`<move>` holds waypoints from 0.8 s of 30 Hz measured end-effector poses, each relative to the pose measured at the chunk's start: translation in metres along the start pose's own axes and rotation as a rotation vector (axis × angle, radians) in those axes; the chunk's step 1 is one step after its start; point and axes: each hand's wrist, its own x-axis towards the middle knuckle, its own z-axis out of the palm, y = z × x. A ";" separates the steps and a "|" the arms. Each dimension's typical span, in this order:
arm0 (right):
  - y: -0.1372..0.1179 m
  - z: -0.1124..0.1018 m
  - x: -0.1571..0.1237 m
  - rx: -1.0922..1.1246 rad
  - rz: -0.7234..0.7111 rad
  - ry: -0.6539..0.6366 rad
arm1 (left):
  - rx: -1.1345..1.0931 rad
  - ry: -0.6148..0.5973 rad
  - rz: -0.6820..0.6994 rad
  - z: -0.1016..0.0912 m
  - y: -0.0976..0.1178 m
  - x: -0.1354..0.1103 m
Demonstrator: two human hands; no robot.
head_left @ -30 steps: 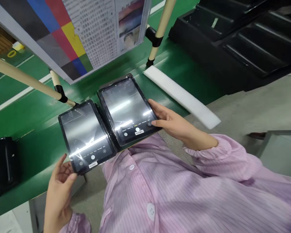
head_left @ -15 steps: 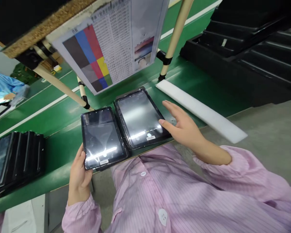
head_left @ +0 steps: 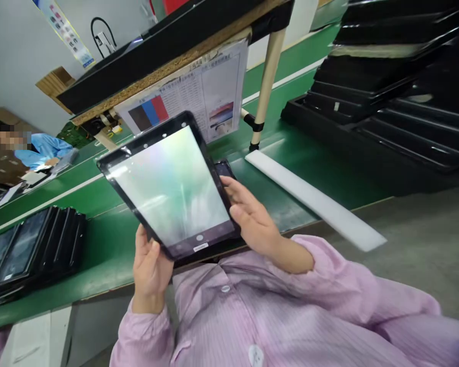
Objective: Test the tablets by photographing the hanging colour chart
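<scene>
Raised and tilted before me is a tablet (head_left: 172, 188) with a black frame and a bright, pale green-white screen. My left hand (head_left: 151, 265) grips its lower left edge, thumb in front. On its right edge my right hand (head_left: 252, 216) is closed, with the thumb on the front and fingers at the side and behind. A second tablet (head_left: 225, 169) lies on the green bench behind the raised one, mostly hidden; only its upper corner shows.
Stacked black tablets (head_left: 34, 244) lie on the green bench (head_left: 110, 244) at left. A white foam strip (head_left: 313, 199) crosses the bench edge at right, near stacked black trays (head_left: 386, 102). A shelf with a printed sheet (head_left: 218, 86) stands ahead. A person in blue (head_left: 48, 148) sits far left.
The left tablet has been lifted off the bench and tilted up, its screen now bright. My right hand has moved left onto its edge. The view has tipped upward.
</scene>
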 end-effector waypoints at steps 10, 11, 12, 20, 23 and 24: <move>0.013 -0.022 0.028 0.310 0.297 0.218 | 0.598 -0.046 0.501 0.035 -0.055 0.007; 0.014 -0.023 0.028 0.303 0.303 0.206 | 0.696 -0.047 0.506 0.037 -0.055 0.006; 0.014 -0.024 0.027 0.293 0.307 0.190 | 0.768 -0.036 0.503 0.040 -0.055 0.004; 0.013 -0.028 0.026 0.172 0.310 0.125 | 0.838 0.072 0.409 0.053 -0.053 0.002; 0.013 -0.027 0.027 0.157 0.305 0.117 | 0.868 0.100 0.418 0.054 -0.055 0.003; 0.013 -0.028 0.027 0.160 0.300 0.117 | 0.876 0.106 0.422 0.054 -0.055 0.003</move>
